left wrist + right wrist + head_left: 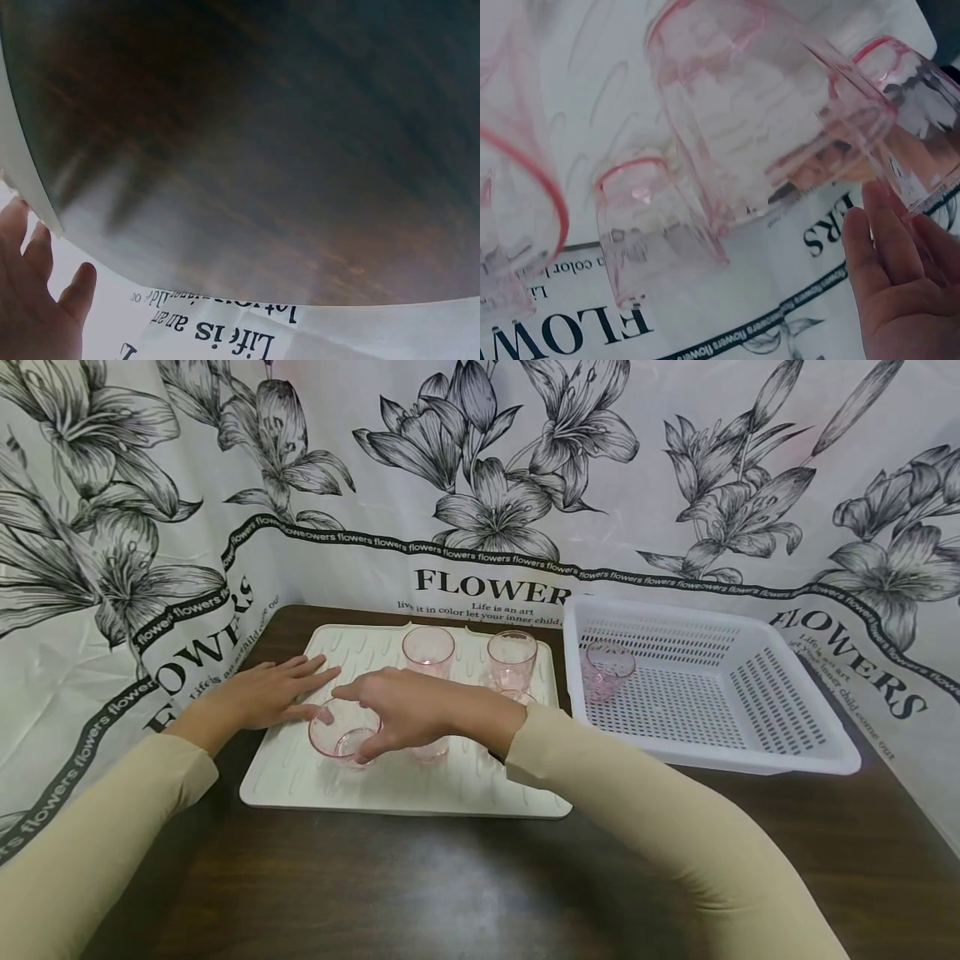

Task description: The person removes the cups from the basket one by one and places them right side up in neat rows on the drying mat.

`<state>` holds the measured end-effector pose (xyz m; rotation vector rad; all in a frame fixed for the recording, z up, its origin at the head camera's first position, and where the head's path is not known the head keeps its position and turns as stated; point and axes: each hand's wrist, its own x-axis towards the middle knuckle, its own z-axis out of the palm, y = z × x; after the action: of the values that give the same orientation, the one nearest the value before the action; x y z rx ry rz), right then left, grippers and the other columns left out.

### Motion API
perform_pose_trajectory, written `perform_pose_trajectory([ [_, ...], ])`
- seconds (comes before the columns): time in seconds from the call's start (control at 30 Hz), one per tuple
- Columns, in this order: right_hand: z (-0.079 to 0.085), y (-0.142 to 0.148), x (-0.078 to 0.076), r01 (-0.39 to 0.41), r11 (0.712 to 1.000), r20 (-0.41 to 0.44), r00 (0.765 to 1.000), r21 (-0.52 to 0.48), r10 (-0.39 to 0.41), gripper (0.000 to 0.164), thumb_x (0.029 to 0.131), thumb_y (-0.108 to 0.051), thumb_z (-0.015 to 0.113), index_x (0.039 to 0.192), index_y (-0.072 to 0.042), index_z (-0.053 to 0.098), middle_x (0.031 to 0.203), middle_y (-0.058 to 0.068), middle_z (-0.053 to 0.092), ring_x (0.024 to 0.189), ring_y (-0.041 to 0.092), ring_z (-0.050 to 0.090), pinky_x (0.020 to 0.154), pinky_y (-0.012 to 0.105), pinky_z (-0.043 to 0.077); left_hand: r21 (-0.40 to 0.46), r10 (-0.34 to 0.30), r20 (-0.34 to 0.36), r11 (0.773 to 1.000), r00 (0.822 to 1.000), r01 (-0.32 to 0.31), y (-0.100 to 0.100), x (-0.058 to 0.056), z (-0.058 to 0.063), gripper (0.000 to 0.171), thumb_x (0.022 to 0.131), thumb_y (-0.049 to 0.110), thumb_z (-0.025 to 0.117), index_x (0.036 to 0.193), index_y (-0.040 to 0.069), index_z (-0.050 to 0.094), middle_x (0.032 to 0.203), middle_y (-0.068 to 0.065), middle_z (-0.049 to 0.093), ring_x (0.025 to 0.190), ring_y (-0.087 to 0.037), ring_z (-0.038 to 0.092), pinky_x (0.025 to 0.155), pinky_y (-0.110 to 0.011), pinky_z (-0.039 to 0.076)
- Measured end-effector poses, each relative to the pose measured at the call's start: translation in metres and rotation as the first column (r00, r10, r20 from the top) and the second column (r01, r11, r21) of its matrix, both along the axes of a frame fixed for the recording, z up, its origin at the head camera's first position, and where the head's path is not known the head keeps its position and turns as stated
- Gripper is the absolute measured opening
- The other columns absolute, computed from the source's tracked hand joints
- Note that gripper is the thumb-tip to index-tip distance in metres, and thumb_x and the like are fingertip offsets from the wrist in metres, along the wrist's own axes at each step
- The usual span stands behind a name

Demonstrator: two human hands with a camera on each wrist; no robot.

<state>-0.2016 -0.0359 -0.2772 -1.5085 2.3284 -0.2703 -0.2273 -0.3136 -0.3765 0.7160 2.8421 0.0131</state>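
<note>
My right hand [408, 706] grips a clear pink-rimmed glass [347, 700] at the left part of a cream drying mat [300, 781]. Its index finger reaches past the far side and its thumb lies on the near side. In the right wrist view the fingers of the right hand [900, 300] lie along that glass [900, 67]. My left hand [273, 692] rests with spread fingers on the mat's left edge, thumb tip right at the glass's rim. The left wrist view catches only part of the left hand [37, 300].
Behind my right hand stand two pink glasses, one left [429, 643] and one right [512, 652]. Others are partly hidden by the right hand and wrist. A white plastic basket [780, 760] on the right holds another glass [609, 672]. Flower-printed cloth [480, 527] hangs behind the brown table [420, 885].
</note>
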Motion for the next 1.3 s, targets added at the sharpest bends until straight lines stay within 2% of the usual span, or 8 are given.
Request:
perform_pose_trajectory([
  [0.13, -0.009, -0.006, 0.0, -0.007, 0.999, -0.021, 1.0, 0.04, 0.008, 0.079, 0.091, -0.034, 0.073, 0.154, -0.005, 0.035, 0.15, 0.007, 0.048, 0.137, 0.016, 0.044, 0.113, 0.023, 0.03, 0.004, 0.003, 0.004, 1.0, 1.0, -0.003, 0.001, 0.001, 0.0, 0.075, 0.099, 0.057, 0.049, 0.157, 0.014, 0.03, 0.16, -0.024, 0.025, 0.143, -0.051, 0.025, 0.107, -0.073, 0.024],
  [0.27, -0.015, -0.01, 0.001, -0.012, 0.998, -0.03, 0.999, 0.064, 0.013, 0.078, 0.092, -0.034, 0.073, 0.154, -0.005, 0.036, 0.149, 0.006, 0.048, 0.137, 0.015, 0.044, 0.114, 0.024, 0.029, 0.001, 0.003, 0.008, 1.0, 1.0, -0.003, 0.0, 0.001, 0.0, 0.073, 0.1, 0.056, 0.048, 0.157, 0.014, 0.03, 0.16, -0.025, 0.025, 0.143, -0.051, 0.025, 0.106, -0.073, 0.024],
  [0.6, -0.017, -0.011, 0.001, 0.008, 0.995, -0.06, 0.998, 0.101, -0.002, 0.078, 0.093, -0.038, 0.07, 0.154, -0.004, 0.035, 0.149, 0.007, 0.048, 0.137, 0.016, 0.044, 0.113, 0.025, 0.031, 0.001, 0.004, 0.009, 1.0, 1.0, -0.004, 0.0, -0.001, -0.002, 0.074, 0.1, 0.057, 0.047, 0.157, 0.014, 0.029, 0.16, -0.024, 0.025, 0.143, -0.051, 0.024, 0.106, -0.073, 0.023],
  [0.9, -0.016, -0.009, -0.002, 0.012, 0.994, -0.05, 0.999, 0.106, -0.006, 0.078, 0.093, -0.039, 0.069, 0.154, -0.005, 0.034, 0.151, 0.007, 0.046, 0.139, 0.017, 0.042, 0.114, 0.026, 0.029, 0.002, 0.007, 0.008, 1.0, 1.0, -0.007, 0.0, -0.001, -0.002, 0.074, 0.1, 0.057, 0.048, 0.157, 0.014, 0.029, 0.16, -0.025, 0.025, 0.143, -0.052, 0.024, 0.106, -0.073, 0.024],
  [1.07, -0.018, -0.011, -0.002, -0.003, 0.996, -0.061, 0.998, 0.093, 0.008, 0.077, 0.094, -0.036, 0.07, 0.154, -0.004, 0.034, 0.149, 0.008, 0.048, 0.138, 0.017, 0.043, 0.114, 0.024, 0.029, 0.014, 0.01, 0.016, 1.0, 1.0, -0.01, 0.002, 0.0, 0.0, 0.073, 0.1, 0.055, 0.049, 0.157, 0.013, 0.029, 0.16, -0.024, 0.025, 0.143, -0.051, 0.023, 0.107, -0.072, 0.023],
  [1.3, -0.02, -0.011, -0.003, 0.014, 0.998, -0.051, 0.999, 0.06, -0.011, 0.075, 0.095, -0.035, 0.068, 0.154, -0.004, 0.034, 0.152, 0.009, 0.045, 0.139, 0.017, 0.042, 0.114, 0.025, 0.03, 0.001, 0.01, 0.005, 1.0, 1.0, -0.01, 0.001, -0.001, -0.001, 0.075, 0.099, 0.058, 0.049, 0.157, 0.014, 0.029, 0.159, -0.025, 0.026, 0.142, -0.052, 0.024, 0.106, -0.074, 0.023],
])
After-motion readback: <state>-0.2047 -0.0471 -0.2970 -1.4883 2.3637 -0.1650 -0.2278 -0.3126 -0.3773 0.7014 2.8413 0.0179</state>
